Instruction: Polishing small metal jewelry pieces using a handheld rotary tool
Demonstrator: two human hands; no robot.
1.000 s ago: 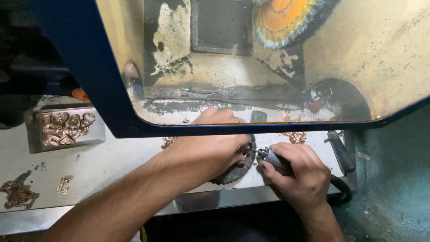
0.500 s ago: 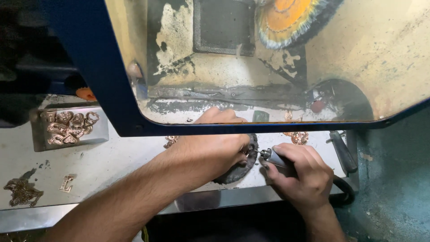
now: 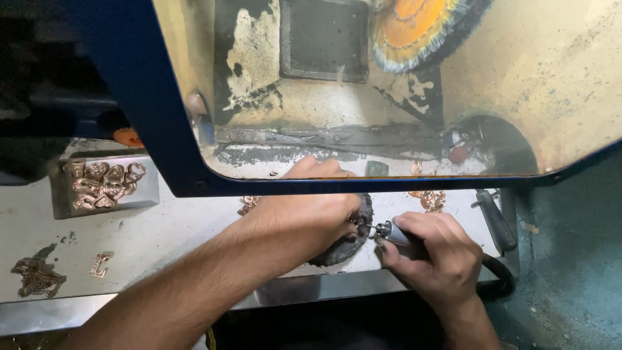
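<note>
My left hand [image 3: 304, 217] lies over a dark round pad [image 3: 343, 243] on the white bench [image 3: 168, 233], its fingertips pinching a small gold-coloured piece [image 3: 357, 221] at the pad's right edge. My right hand [image 3: 431, 256] grips a slim metal rotary handpiece [image 3: 393, 233] like a pen. The tool's tip touches the small piece. A black hose [image 3: 499, 275] runs from the handpiece behind my right wrist.
A blue-framed clear shield [image 3: 162, 129] hangs over the bench. Behind it spins an orange buffing wheel [image 3: 421, 29]. A metal tray [image 3: 103, 185] of gold-coloured pendants sits left. Loose pieces [image 3: 35, 275] lie near the bench's front edge, and a dark handle [image 3: 495, 220] rests at right.
Both hands stay at the pad with only slight shifts. The view has drifted a little, so the tray and bench appear slightly lower and to the right.
</note>
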